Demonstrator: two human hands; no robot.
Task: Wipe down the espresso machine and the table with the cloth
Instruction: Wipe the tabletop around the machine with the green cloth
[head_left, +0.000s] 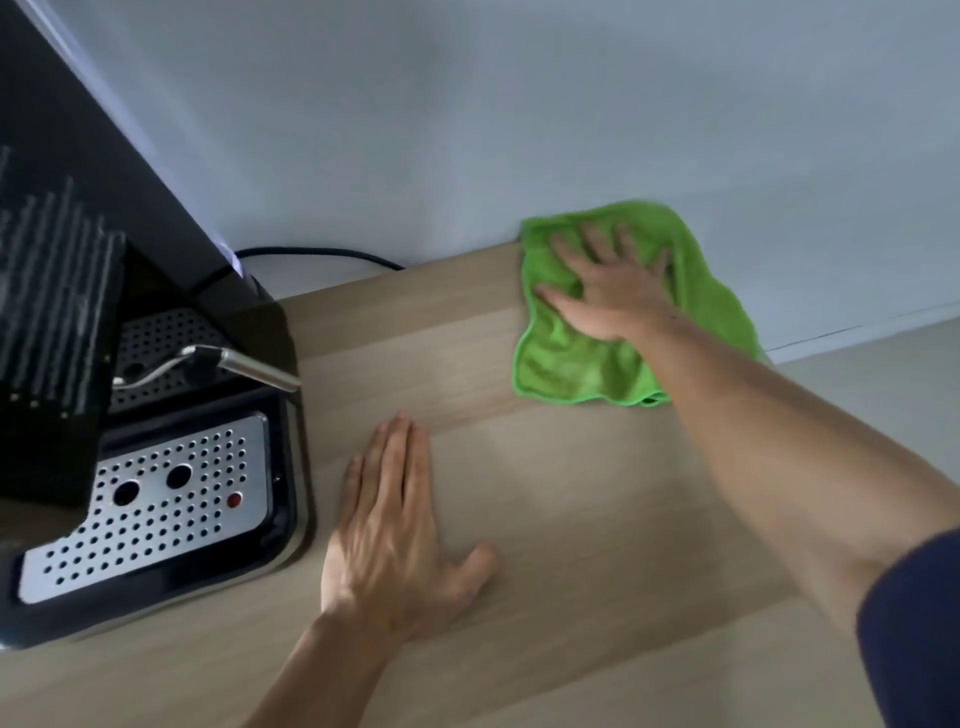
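The right hand (610, 293) is pressing spread fingers (592, 239) on the green cloth (571, 374) at the bench (571, 493) corner; the left hand (389, 530) is lying flat, fingers open, beside the espresso machine (156, 467).

A plain pale grey-blue wall (519, 104) rises beyond the hands, evenly and softly lit. A black cable (322, 254) runs along its foot, and pale floor (883, 374) shows at right.
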